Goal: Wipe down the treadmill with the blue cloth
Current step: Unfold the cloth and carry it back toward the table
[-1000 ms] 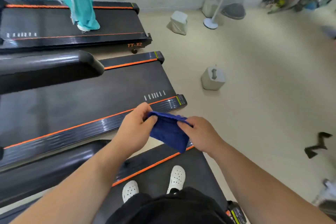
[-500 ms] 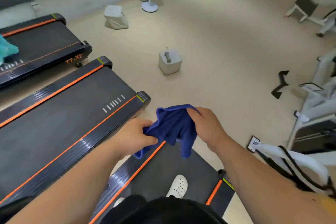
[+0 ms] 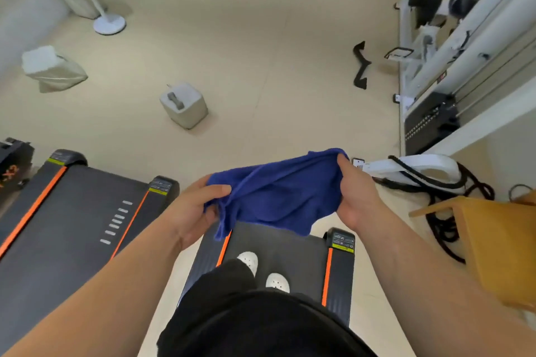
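Above the treadmill (image 3: 278, 252), the blue cloth (image 3: 275, 194) sags between left hand (image 3: 191, 211) and right hand (image 3: 355, 194), fingers pinching opposite edges; soft, light, probably best bunched mid-cloth for wiping.

cloth (image 3: 278, 200) above treadmill (image 3: 290, 248), second treadmill (image 3: 72, 226) on left

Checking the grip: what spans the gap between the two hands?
Only the blue cloth, gripped by the left hand and the right hand, as the head view shows.
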